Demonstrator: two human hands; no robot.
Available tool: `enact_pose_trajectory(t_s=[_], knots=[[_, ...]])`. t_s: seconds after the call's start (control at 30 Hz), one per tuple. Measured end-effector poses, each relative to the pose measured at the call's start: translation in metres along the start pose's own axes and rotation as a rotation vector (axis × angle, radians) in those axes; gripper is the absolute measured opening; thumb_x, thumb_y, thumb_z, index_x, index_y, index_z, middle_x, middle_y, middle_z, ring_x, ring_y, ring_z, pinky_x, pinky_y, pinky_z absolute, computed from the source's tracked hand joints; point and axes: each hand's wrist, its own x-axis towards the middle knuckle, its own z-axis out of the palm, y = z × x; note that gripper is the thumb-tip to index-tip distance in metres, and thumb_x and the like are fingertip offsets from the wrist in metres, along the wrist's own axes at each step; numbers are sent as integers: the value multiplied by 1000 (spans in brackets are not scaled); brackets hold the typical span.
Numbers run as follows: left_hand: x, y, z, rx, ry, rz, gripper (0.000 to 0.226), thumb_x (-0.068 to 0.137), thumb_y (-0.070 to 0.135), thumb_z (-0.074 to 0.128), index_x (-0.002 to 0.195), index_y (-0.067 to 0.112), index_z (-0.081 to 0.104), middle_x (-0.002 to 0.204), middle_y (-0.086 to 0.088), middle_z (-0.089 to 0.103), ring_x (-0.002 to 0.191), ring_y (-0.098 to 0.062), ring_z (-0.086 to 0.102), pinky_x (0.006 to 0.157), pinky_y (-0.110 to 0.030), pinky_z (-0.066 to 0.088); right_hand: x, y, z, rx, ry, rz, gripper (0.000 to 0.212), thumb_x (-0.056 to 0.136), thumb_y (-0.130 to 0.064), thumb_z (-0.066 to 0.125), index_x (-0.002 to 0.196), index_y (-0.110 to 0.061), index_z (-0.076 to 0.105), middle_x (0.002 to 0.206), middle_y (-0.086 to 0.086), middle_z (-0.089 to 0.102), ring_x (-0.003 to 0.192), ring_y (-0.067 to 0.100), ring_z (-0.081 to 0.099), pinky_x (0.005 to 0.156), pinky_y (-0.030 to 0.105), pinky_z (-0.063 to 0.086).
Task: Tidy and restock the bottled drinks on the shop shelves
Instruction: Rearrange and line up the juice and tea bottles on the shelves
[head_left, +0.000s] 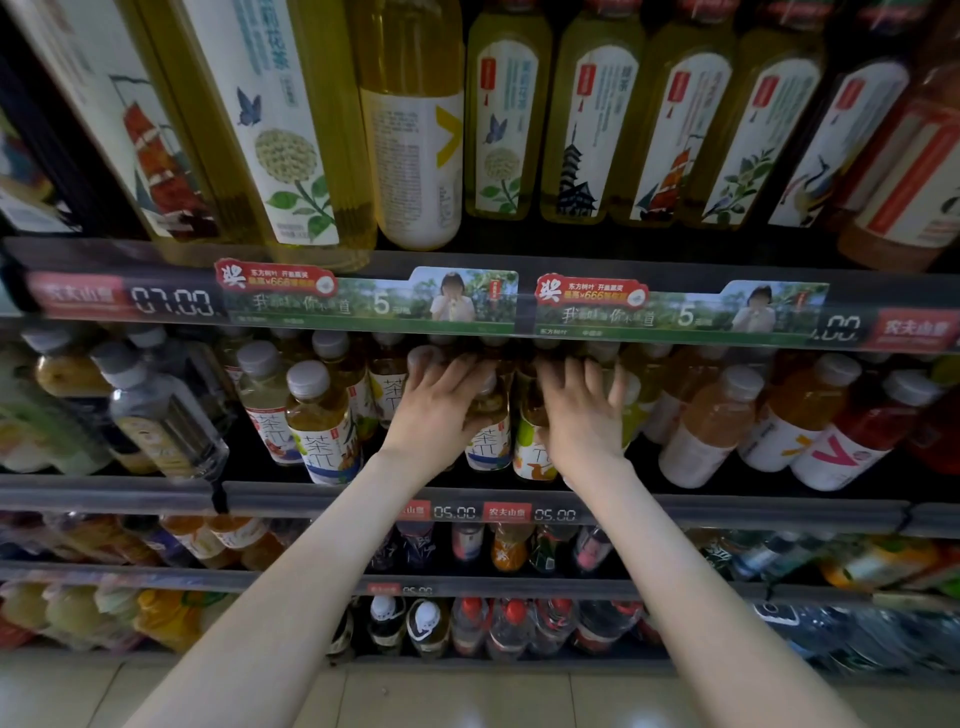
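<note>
Tea bottles left of juice bottles on one shelf
</note>
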Motion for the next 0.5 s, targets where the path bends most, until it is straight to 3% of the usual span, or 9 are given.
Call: enact_pose_trajectory(t_s=[0.2, 0.3, 0.4, 0.5], knots=[[8, 14, 9, 45, -14, -33, 54, 78, 22, 76, 128, 10, 59, 126, -11, 59, 103, -36, 59, 105, -64, 28, 6, 3, 2, 6, 23, 1, 78, 87, -20, 66, 150, -25, 20, 141, 5, 37, 137, 26, 24, 116, 50, 1], [7, 18, 10, 26, -14, -70, 54, 82, 22, 71, 133, 15, 55, 134, -7, 55, 116, -32, 54, 107, -64, 21, 6, 1, 3, 6, 28, -19, 79, 89, -12, 59, 153, -24, 14, 149, 7, 31, 143, 26, 17, 116, 52, -8], [-4, 18, 16, 22, 83, -163, 60, 74, 16, 77, 131, 13, 57, 134, -17, 53, 127, -41, 46, 104, -65, 27, -2, -2, 6, -57, 56, -70, 98, 81, -15, 68, 155, -23, 3, 155, 6, 24, 145, 26, 15, 110, 51, -20], [-13, 12, 20, -89, 167, -372, 75, 76, 10, 75, 143, 14, 43, 141, -32, 36, 127, -54, 37, 99, -63, 35, -6, -7, 11, -59, 95, -106, 112, 76, -16, 73, 154, -24, -7, 154, 9, 27, 144, 28, 21, 111, 53, -18]])
